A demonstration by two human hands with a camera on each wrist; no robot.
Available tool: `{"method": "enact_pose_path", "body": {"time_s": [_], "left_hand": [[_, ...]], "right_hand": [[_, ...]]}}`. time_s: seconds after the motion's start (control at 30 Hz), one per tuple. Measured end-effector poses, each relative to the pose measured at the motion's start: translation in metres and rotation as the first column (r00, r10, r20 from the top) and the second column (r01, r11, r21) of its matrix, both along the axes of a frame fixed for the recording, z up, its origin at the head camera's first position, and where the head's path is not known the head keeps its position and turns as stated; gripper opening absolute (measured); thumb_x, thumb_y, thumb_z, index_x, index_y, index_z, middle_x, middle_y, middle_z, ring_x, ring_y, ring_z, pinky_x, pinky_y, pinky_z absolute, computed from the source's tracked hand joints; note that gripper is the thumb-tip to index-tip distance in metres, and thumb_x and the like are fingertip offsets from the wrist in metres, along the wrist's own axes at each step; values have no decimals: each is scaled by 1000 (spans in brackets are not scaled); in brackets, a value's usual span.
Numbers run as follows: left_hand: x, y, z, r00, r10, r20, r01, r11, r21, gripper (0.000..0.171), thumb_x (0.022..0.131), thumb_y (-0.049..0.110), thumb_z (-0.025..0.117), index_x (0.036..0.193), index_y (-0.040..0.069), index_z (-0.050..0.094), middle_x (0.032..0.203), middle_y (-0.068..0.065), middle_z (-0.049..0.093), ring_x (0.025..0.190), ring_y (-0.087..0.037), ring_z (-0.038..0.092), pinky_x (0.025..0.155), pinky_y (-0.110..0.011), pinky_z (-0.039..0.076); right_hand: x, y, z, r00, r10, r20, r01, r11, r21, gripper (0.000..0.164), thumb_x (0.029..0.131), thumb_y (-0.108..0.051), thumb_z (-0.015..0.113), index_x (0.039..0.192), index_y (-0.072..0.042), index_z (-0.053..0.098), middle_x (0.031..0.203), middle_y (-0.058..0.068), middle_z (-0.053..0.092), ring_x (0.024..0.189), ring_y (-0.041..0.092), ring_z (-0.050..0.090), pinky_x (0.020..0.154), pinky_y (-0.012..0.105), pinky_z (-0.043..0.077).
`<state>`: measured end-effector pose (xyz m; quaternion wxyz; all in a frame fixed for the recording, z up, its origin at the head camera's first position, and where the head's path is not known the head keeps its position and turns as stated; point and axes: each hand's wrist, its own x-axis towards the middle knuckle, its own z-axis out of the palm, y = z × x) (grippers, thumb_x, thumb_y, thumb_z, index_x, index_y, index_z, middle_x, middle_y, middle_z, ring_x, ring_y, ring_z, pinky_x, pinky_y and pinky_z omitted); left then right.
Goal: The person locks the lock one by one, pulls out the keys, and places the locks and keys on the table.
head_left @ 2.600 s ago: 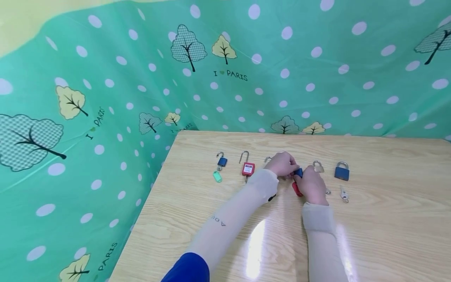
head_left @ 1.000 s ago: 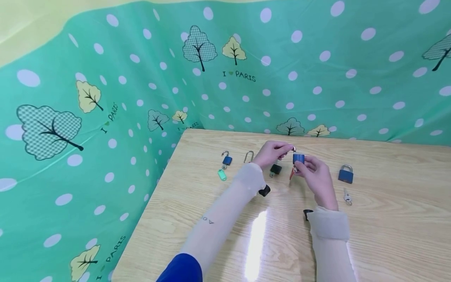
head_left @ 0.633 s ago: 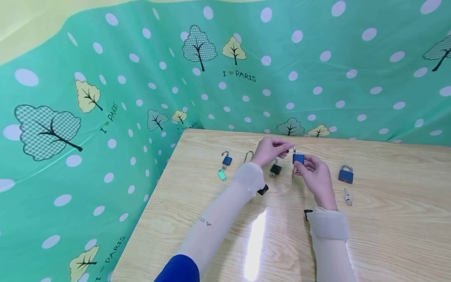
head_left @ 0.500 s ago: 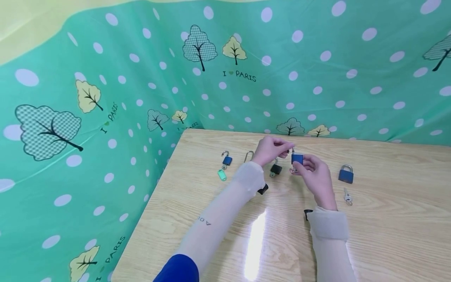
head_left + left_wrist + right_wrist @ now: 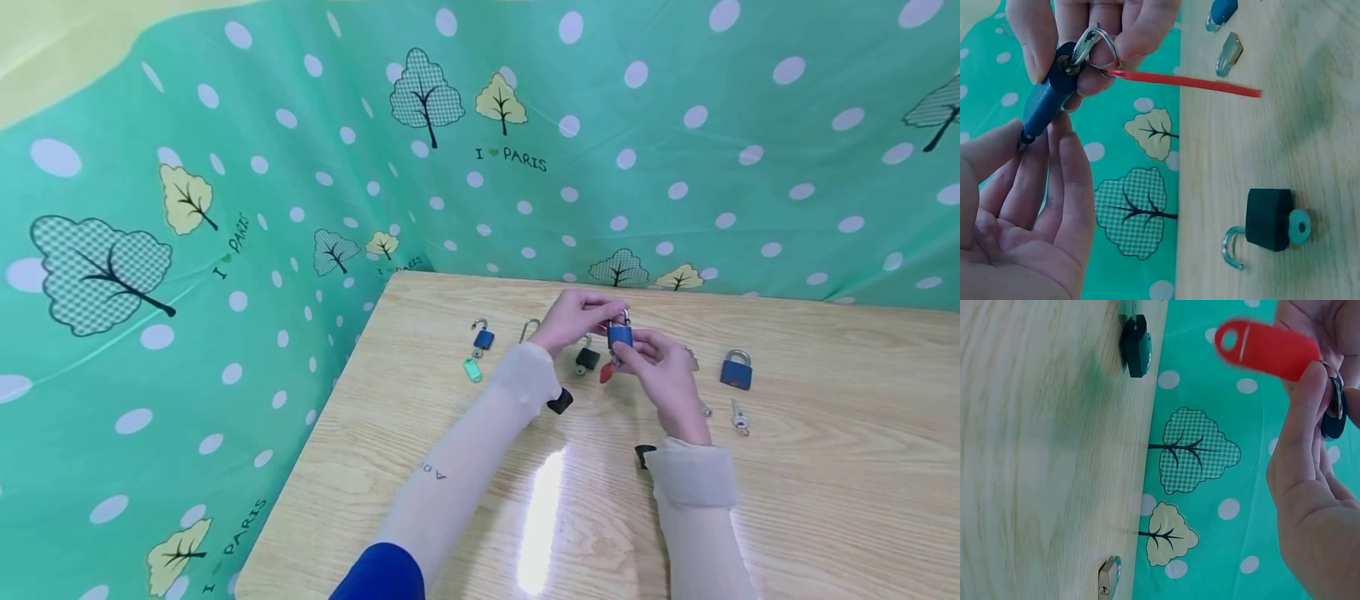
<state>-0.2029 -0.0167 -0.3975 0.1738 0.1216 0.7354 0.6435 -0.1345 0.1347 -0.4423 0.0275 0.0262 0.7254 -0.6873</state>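
A small blue padlock [image 5: 620,335] is held above the table between both hands. My left hand [image 5: 576,318] pinches its metal shackle from the upper left. The padlock's body sits between the thumb and fingers of my right hand [image 5: 660,367]. In the left wrist view a key [image 5: 1085,47] stands in the keyhole, and its ring [image 5: 1107,44] carries a red key tag [image 5: 1185,81]. The tag hangs below the padlock in the head view. Fingers cover part of the shackle.
On the wooden table a black padlock [image 5: 587,359] lies by the left hand. Further left are an unlocked blue padlock [image 5: 483,339] and its green tag [image 5: 472,370]. A larger blue padlock [image 5: 736,372] and a key [image 5: 740,418] lie right. The right hand partly hides a brass padlock [image 5: 692,360].
Both hands have lifted the blue padlock from the table since the oldest frame. Over the last half second the right hand shifted left with the padlock, its front turned, and the red tag swung into view.
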Motion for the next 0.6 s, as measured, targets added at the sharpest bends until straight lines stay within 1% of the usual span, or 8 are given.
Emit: {"method": "enact_pose_path", "body": {"time_s": [0.1, 0.23, 0.3, 0.43, 0.5, 0.6], "left_hand": [[-8, -1, -7, 999, -37, -26, 38, 999, 29, 27, 93, 21, 63, 108, -1, 69, 85, -7, 70, 80, -17, 68, 76, -28, 55], [-18, -1, -18, 997, -53, -53, 54, 998, 22, 27, 92, 25, 64, 105, 1, 71, 85, -5, 70, 80, -16, 68, 76, -25, 54], [-18, -1, -16, 997, -50, -62, 49, 999, -18, 25, 92, 26, 64, 103, 5, 72, 84, -4, 70, 80, -15, 67, 76, -23, 54], [-18, 1, -12, 991, -71, -118, 60, 994, -96, 23, 92, 27, 63, 102, 9, 73, 82, 0, 69, 78, -13, 67, 74, -21, 53], [-19, 2, -10, 986, -86, -143, 69, 990, -121, 23, 93, 27, 63, 103, 9, 73, 82, 1, 70, 77, -12, 67, 73, -20, 53], [-18, 0, -6, 981, -101, -166, 73, 984, -165, 25, 93, 28, 62, 105, 9, 73, 82, 3, 70, 76, -9, 67, 71, -19, 53]], "right_hand": [[-1, 0, -1, 1000, -10, -12, 10, 1000, -30, 49, 90, -29, 66, 124, 5, 52, 102, 11, 63, 84, 20, 67, 77, 27, 54], [-2, -1, -1, 1000, -20, -24, 19, 999, -48, 51, 90, -31, 66, 125, 4, 52, 104, 13, 62, 86, 21, 67, 78, 27, 54], [-2, -1, -1, 999, -25, -24, 24, 998, -52, 52, 90, -32, 65, 125, 3, 53, 106, 15, 62, 87, 21, 67, 79, 28, 54], [-2, -2, -1, 998, -41, -47, 37, 996, -86, 48, 90, -29, 66, 123, 4, 53, 106, 17, 61, 88, 21, 66, 78, 30, 54], [-3, -2, -2, 997, -49, -59, 42, 993, -110, 47, 89, -28, 67, 122, 4, 54, 106, 18, 61, 89, 22, 66, 79, 33, 54], [-3, -4, -1, 996, -59, -74, 50, 993, -109, 45, 89, -26, 67, 121, 3, 54, 106, 19, 61, 89, 20, 67, 78, 33, 54]]}}
